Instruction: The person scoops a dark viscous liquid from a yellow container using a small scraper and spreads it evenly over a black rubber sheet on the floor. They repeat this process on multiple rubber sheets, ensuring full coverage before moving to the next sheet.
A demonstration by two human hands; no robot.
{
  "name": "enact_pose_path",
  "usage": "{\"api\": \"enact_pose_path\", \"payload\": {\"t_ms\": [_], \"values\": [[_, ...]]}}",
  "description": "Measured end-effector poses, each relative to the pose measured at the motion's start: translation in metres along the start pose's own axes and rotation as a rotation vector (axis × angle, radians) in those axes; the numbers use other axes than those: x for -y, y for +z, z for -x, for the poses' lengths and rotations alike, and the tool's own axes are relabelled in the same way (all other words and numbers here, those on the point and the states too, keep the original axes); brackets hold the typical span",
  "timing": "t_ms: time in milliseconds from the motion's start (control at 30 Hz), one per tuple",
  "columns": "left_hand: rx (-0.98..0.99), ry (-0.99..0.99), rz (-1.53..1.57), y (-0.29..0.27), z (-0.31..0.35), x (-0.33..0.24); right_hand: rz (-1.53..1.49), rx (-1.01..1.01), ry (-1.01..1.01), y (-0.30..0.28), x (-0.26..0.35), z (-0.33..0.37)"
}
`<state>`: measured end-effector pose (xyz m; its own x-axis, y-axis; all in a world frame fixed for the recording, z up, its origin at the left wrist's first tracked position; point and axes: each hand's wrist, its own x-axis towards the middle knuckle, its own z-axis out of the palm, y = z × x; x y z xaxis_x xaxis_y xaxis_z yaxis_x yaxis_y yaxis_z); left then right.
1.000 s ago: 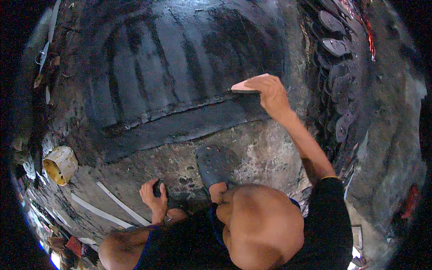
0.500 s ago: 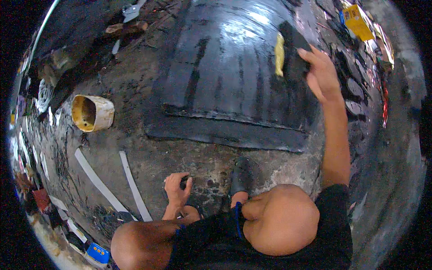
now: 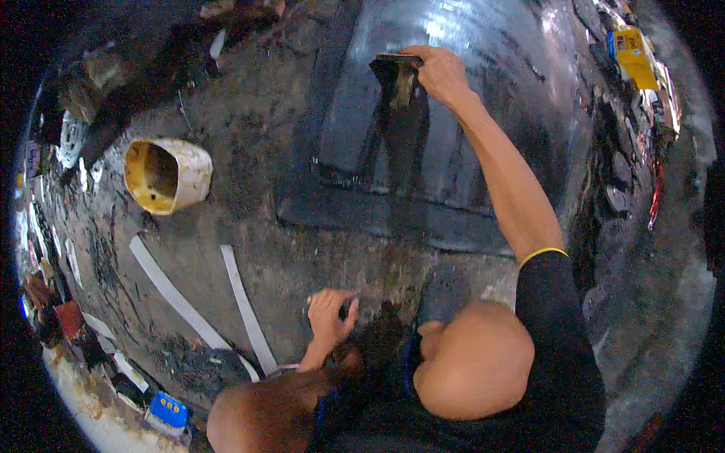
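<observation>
With the arm stretched forward, my right hand (image 3: pixel 443 75) is closed on the edge of a dark flat spreader (image 3: pixel 394 60). The spreader is held over a glossy black sheet (image 3: pixel 498 143) lying on the ground. Just below it, a blurred yellowish streak (image 3: pixel 404 94) shows on the sheet within a dark patch. My left hand (image 3: pixel 328 313) hangs beside my left knee, fingers loosely bent and thumb apart. I see nothing held in it. The sheet's near end has a raised seam or folded edge (image 3: pixel 362 185).
An off-white square bucket (image 3: pixel 198 177) with a stained inside lies tipped at the left. Two pale strips (image 3: pixel 245 306) lie on the ground near my left knee. A yellow box (image 3: pixel 634 60) stands far right, a blue box (image 3: pixel 168 411) low left. Scattered debris lines both sides.
My right hand has swung left across the sheet with the spreader. The yellow lump that stood out clearly on the sheet is now only a blurred streak. The view has shifted somewhat.
</observation>
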<state>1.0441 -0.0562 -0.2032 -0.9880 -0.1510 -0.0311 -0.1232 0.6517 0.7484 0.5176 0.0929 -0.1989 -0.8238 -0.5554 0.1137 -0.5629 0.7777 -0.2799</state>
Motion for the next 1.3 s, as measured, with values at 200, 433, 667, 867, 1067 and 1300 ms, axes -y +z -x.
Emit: {"api": "enact_pose_path", "payload": {"t_ms": [200,433,667,867,1067,1300], "values": [[0.052,-0.011,-0.031,-0.016,0.0,-0.003,-0.122,-0.053,-0.006,-0.008,0.126,0.184],[0.041,0.006,0.0,-0.013,-0.007,-0.007,-0.092,0.09,0.177,-0.002,0.134,0.221],[-0.027,0.016,0.008,-0.012,0.002,0.007,-1.452,0.036,0.561,-0.106,0.128,0.078],[0.009,-0.004,0.054,0.002,0.002,0.008,-0.348,-0.182,0.371,0.021,0.068,-0.006],[0.063,-0.026,0.035,-0.005,0.002,0.003,-0.076,-0.121,0.054,0.016,0.061,-0.048],[0.044,-0.028,0.065,-0.015,-0.001,-0.001,-0.092,-0.041,0.011,0.025,0.164,0.087]]}}
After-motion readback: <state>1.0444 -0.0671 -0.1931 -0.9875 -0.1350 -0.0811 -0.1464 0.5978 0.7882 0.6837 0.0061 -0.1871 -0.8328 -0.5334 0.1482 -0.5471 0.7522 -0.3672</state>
